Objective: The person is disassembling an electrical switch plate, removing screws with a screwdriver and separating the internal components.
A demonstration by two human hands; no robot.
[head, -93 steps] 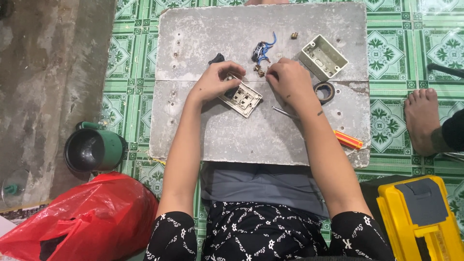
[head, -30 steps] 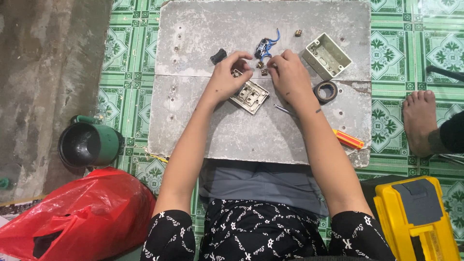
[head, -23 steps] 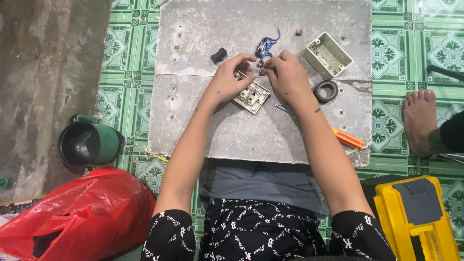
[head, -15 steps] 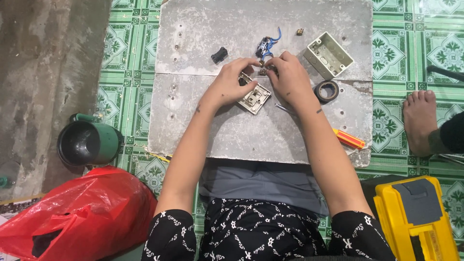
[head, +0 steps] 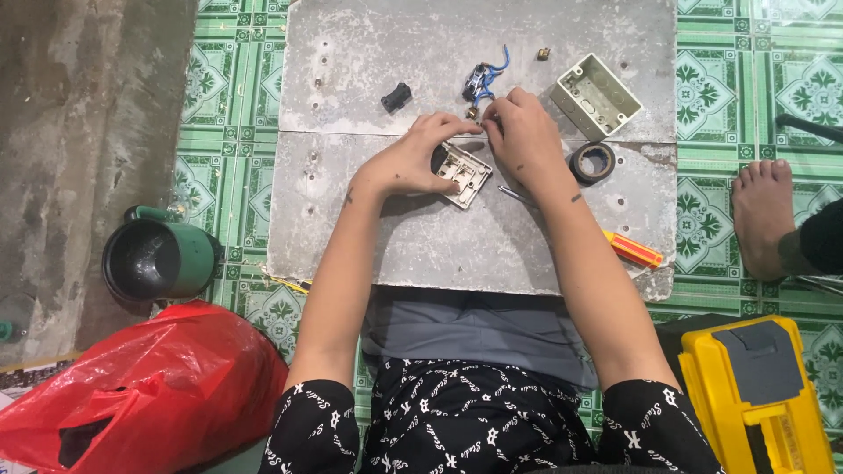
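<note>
Seen from above: a grey concrete slab (head: 457,237) laid flat on green patterned floor tiles (head: 729,79), pitted with small holes and split by a seam running side to side across its middle. Bare rough cement floor (head: 79,114) to the left of the tiles.

Just below the seam, near the slab's middle: a cream switch plate (head: 463,173), lying tilted. Left hand (head: 411,162) resting on its left part, fingers curved over toward the seam, thumb and forefinger pinched narrow at the tips; what sits between them too small to tell. Right hand (head: 525,140) just beside the plate's upper right corner, fingertips closed narrow and meeting the left hand's tips; likewise too small to tell what is held.

On the far half of the slab: a small black part (head: 396,96) left of centre, a dark piece with blue wires (head: 482,81) just beyond the fingertips, a tiny brass-coloured bit (head: 543,53) near the far edge, and an open cream mounting box (head: 596,96) toward the far right corner. A roll of black tape (head: 592,161) at the seam, right of the right hand. A screwdriver with an orange and yellow handle (head: 632,249) near the slab's near right corner, shaft hidden under the forearm.

Off the slab: a green mug (head: 160,257) at left, a red plastic bag (head: 140,391) lower left, a yellow toolbox (head: 760,395) lower right, another person's bare foot (head: 762,215) on the tiles at right.
</note>
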